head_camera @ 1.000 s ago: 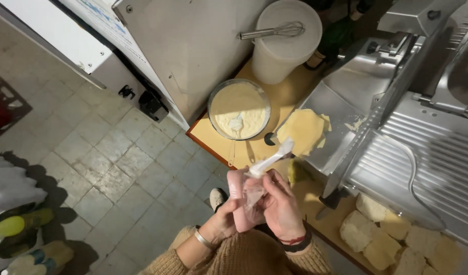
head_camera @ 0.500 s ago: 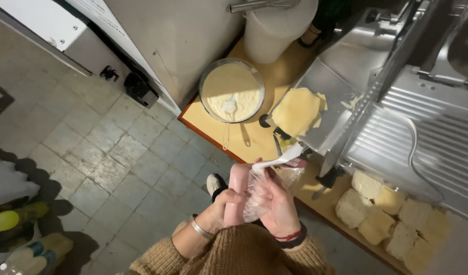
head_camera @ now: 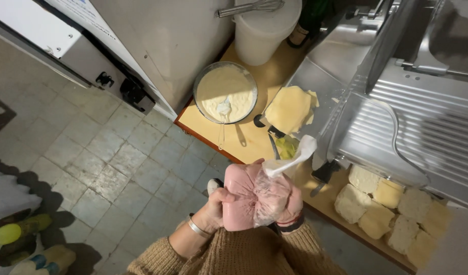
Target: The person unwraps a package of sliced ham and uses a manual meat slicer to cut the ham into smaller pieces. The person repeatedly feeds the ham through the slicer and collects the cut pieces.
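Note:
My left hand (head_camera: 218,204) grips a pink block of cold meat (head_camera: 239,196) from its left side, close to my chest. My right hand (head_camera: 287,201) is closed on the clear plastic wrap (head_camera: 267,196) that covers the block's right part; a white twisted end of the wrap (head_camera: 295,157) sticks up toward the slicer. A bracelet sits on my left wrist, and both arms wear brown knit sleeves.
A metal slicer (head_camera: 396,117) fills the right side of the wooden counter (head_camera: 249,142), with sliced cheese (head_camera: 290,108) beside it. A bowl of white cream (head_camera: 225,93), a white bucket with a whisk (head_camera: 267,28) and bread pieces (head_camera: 391,214) also stand there. Tiled floor lies left.
Both hands with the pink block have stayed at my chest while the view shifted. The plastic wrap has been pulled further over the block's right side.

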